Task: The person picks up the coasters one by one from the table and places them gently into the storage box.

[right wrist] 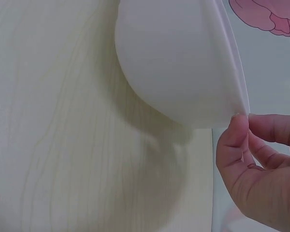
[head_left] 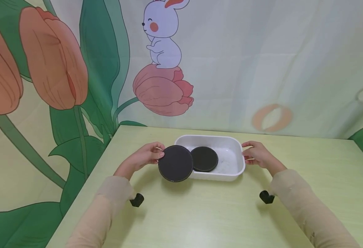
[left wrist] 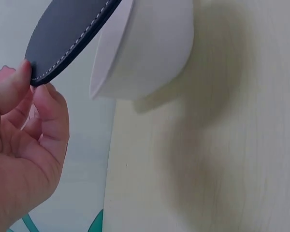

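Between thumb and fingers, my left hand (head_left: 147,154) pinches the edge of a round black coaster (head_left: 175,163) with pale stitching round its rim. That coaster is held up over the left end of a white rectangular tub (head_left: 221,177), covering part of it. Inside the tub lies another round black coaster (head_left: 204,159), its left edge hidden behind the held one. At the tub's right end my right hand (head_left: 257,155) pinches the rim; the right wrist view shows the thumb and fingertips on the tub's edge (right wrist: 183,63). In the left wrist view the stitched coaster (left wrist: 67,36) is tilted.
The tub stands on a pale wooden table (head_left: 181,213) near its back edge. Behind hangs a curtain (head_left: 231,69) printed with tulips and a rabbit. A small black piece shows by each wrist, the left one (head_left: 137,200) and the right one (head_left: 266,197).
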Motion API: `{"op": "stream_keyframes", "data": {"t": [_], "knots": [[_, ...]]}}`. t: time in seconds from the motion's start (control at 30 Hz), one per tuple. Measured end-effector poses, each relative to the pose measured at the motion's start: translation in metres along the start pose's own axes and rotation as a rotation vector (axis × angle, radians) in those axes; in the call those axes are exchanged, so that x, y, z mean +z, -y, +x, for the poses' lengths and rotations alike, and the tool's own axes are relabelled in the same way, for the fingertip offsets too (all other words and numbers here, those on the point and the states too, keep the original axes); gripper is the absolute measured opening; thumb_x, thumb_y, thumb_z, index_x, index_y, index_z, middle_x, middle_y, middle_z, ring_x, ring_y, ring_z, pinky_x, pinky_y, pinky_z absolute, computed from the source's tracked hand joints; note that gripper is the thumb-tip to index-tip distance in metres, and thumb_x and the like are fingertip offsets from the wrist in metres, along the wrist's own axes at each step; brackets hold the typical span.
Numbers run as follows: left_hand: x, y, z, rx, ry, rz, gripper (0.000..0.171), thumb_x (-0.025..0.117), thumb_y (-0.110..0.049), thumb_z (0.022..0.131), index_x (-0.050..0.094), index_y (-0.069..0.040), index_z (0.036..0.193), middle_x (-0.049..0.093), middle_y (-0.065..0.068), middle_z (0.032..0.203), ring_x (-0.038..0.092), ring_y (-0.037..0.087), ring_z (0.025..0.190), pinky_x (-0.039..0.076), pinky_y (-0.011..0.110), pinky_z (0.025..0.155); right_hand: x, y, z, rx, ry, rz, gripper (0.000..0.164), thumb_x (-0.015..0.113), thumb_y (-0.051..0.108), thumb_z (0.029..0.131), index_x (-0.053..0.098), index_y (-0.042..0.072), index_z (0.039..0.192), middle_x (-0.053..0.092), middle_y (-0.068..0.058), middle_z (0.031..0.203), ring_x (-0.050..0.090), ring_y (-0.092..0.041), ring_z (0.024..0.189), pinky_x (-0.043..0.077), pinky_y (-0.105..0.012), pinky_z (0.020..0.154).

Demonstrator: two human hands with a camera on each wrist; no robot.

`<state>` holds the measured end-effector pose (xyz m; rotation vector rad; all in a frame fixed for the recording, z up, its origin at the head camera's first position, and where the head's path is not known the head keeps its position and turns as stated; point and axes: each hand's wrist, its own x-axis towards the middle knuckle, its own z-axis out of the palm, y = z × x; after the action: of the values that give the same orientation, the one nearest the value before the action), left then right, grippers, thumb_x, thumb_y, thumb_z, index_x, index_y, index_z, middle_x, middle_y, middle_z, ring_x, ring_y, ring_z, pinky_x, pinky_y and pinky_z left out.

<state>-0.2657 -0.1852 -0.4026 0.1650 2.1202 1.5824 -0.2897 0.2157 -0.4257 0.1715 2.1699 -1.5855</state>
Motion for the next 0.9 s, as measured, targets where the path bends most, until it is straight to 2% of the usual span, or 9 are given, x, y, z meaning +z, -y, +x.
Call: {"op": "stream_keyframes", "data": {"t": [0.27, 0.47, 0.9], "knots": [[0.022, -0.010, 0.015, -0.008, -0.115, -0.107, 0.018, 0.050, -0.008, 0.089, 0.046, -0.005, 0.106, 0.053, -0.001, 0.086, 0.053, 0.008, 0.069, 0.046, 0.020, 0.064, -0.001, -0.001, 0.000, 0.011, -0.007, -0.003, 0.046, 0.049, 0.002, 0.085, 0.031, -0.002, 0.127, 0.054, -0.003, 0.075, 0.053, -0.011, 0.063, 0.049, -0.024, 0.060], [0.039, -0.018, 0.027, -0.013, -0.147, -0.148, 0.020, 0.050, -0.007, 0.088, 0.046, -0.004, 0.107, 0.051, -0.002, 0.085, 0.051, 0.007, 0.065, 0.045, 0.017, 0.060, 0.000, 0.001, -0.002, 0.008, -0.003, -0.004, 0.046, 0.048, 0.002, 0.085, 0.031, -0.003, 0.127, 0.053, -0.002, 0.073, 0.052, -0.011, 0.062, 0.049, -0.025, 0.060], [0.071, -0.022, 0.055, -0.038, -0.215, -0.205, 0.022, 0.053, -0.005, 0.086, 0.048, -0.002, 0.107, 0.050, 0.000, 0.075, 0.047, 0.008, 0.057, 0.043, 0.016, 0.053, -0.001, 0.000, -0.002, -0.007, 0.000, 0.016, 0.042, 0.051, 0.002, 0.084, 0.035, -0.002, 0.122, 0.052, -0.001, 0.071, 0.052, -0.011, 0.063, 0.049, -0.024, 0.060]]}}
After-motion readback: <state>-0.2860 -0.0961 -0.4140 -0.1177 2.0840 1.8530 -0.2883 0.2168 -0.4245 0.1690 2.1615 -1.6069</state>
